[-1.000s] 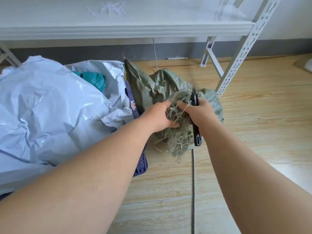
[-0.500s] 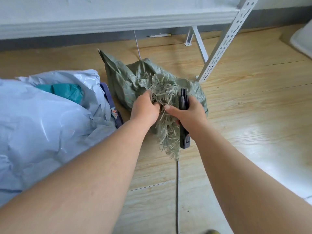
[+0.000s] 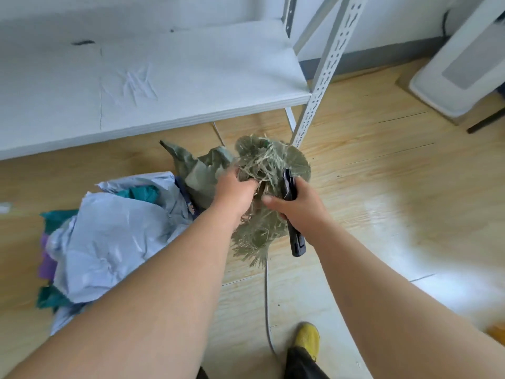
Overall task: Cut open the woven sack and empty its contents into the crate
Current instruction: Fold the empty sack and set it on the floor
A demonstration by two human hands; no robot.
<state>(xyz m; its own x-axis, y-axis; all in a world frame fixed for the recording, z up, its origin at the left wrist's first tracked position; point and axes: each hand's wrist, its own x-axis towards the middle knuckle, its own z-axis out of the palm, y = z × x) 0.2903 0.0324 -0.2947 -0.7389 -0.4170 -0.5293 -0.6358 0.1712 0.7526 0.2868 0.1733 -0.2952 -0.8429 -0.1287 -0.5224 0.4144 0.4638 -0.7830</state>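
A green woven sack hangs above the wooden floor, its cut edge frayed into loose fibres that dangle below my hands. My left hand grips the bunched frayed part of the sack. My right hand holds a black utility knife upright against the sack's right side, thumb stretched toward the fibres. Left of the sack, a dark blue crate rim shows, mostly buried under pale blue plastic bags with teal and purple items among them.
A white metal shelf stands behind the sack; its perforated post comes down just right of the sack. A white appliance sits at the far right. A grey cable runs along the floor toward my yellow shoe.
My view has pulled up and back, showing the shelf top and my foot. Both hands have lifted the sack higher, holding it in the same grip.
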